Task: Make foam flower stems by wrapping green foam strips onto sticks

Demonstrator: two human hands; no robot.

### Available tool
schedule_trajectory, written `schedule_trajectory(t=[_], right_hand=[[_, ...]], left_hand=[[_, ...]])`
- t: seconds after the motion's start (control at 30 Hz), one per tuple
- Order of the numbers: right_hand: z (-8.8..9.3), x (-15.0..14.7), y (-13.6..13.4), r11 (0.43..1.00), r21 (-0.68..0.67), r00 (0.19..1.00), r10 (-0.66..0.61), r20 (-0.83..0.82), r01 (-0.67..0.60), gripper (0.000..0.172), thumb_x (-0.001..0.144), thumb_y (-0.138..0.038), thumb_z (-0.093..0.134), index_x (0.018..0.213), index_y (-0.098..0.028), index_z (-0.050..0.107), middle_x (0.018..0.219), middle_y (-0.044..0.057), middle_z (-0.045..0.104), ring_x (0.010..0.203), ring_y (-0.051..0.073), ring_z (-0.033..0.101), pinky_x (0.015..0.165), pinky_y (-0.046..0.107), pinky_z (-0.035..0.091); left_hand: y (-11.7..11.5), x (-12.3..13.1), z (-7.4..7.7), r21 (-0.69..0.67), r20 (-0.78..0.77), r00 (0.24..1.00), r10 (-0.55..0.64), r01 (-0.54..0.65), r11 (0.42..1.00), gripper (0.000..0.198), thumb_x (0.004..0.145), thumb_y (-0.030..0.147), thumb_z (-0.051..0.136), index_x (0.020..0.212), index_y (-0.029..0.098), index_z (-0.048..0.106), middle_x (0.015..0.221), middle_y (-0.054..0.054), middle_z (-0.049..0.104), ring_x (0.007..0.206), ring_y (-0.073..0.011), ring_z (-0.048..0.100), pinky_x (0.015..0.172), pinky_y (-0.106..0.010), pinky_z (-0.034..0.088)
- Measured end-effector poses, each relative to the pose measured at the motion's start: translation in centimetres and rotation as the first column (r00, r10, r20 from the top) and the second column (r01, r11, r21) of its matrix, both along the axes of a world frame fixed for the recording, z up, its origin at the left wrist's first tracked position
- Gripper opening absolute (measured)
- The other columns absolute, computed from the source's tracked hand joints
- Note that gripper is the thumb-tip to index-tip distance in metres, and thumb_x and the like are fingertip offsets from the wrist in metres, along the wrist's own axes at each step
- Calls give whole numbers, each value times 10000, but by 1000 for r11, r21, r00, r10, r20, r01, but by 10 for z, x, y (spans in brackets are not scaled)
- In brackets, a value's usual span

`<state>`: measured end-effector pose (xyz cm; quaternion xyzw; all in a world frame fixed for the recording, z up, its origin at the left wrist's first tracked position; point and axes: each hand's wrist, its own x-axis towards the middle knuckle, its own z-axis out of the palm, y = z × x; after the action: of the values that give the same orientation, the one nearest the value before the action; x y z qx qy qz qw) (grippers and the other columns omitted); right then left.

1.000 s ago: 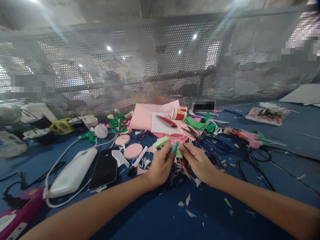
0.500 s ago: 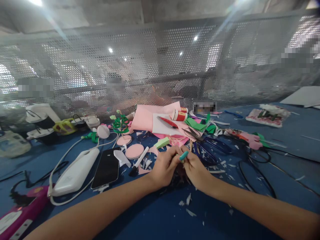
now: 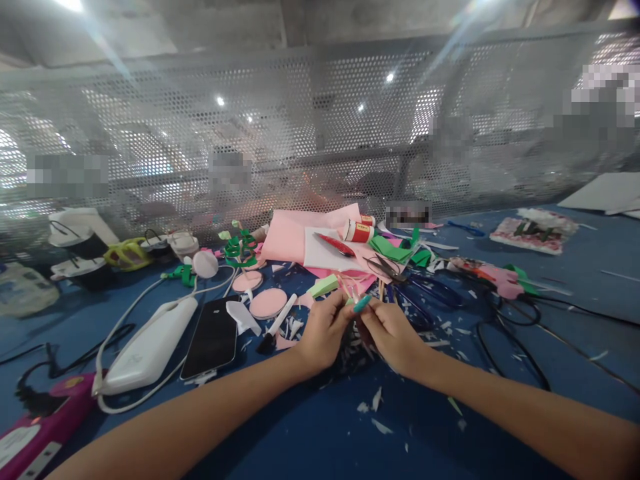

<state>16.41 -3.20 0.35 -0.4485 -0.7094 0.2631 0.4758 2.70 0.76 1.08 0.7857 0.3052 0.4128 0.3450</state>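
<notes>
Teal-tipped left thumb (image 3: 362,304) shifting slightly upward since earlier frame; my left hand (image 3: 323,333) and right hand (image 3: 397,337) pinching small, mostly hidden piece (image 3: 349,301) between them; pale green strip (image 3: 323,287) lying just beyond, blue-handled scissors (image 3: 395,275) lying rightward.

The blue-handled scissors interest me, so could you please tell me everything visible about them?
The scissors have dark, metallic-looking blades and dark blue loop handles. They lie unheld beyond the right hand, blades pointing leftward and away toward the pile of paper, handles spread apart on the blue table. Whether the tips touch the paper is unclear.
</notes>
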Motion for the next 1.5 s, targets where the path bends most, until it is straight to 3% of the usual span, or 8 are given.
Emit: schedule_trajectory(t=[0.13,0.37,0.67,0.9,1.1,1.27,1.5], right_hand=[[3,-3,-1,999,-6,996,-45,-77,45,356,920,-442,322,682,-198,425,478,-31,459,404,106,453,407,219,357],[4,-6,-2,992,-123,959,-72,-274,39,398,892,-521,345,659,-205,415,460,-46,450,348,92,437,340,203,353],[2,-5,1,991,-131,949,-64,-309,24,390,889,-522,357,672,-205,429,447,-51,450,328,93,429,322,208,365],[5,-6,-3,988,-150,944,-28,-330,-23,438,898,-495,360,581,-196,409,387,-63,409,299,73,385,312,187,334],[5,-5,-2,979,-193,929,-4,-371,-73,445,890,-499,378,569,-192,413,380,-67,397,277,68,364,284,183,293],[4,-4,0,976,-196,926,10,-378,-91,448,889,-499,380,564,-192,400,376,-72,374,275,66,351,279,179,297],[3,-2,1,974,-219,944,-17,-330,-59,380,884,-499,393,668,-189,440,454,-59,440,336,69,406,317,170,312]], left_hand=[[-1,0,-1,-2,46,999,-9,9,1000,314,893,417,371,749,164,489,663,13,458,613,-111,398,572,-232,345],[-1,1,-3,17,67,996,60,-62,998,285,910,388,355,766,172,472,610,35,398,550,-91,347,507,-216,304],[0,0,-1,10,61,998,15,-16,1000,301,897,415,376,766,168,487,635,26,425,553,-89,352,497,-212,304],[0,-1,0,127,18,996,90,-91,988,284,906,356,371,711,170,459,619,30,434,570,-96,376,550,-223,318],[0,-1,1,128,14,995,95,-96,987,184,903,301,396,817,175,500,640,31,454,580,-96,396,556,-220,324],[1,-1,0,173,-23,994,111,-105,979,239,910,310,372,750,170,480,631,32,440,579,-95,374,557,-217,322],[3,0,-3,182,-39,995,90,-82,980,252,910,325,357,783,164,504,686,10,493,622,-108,420,590,-227,360]])
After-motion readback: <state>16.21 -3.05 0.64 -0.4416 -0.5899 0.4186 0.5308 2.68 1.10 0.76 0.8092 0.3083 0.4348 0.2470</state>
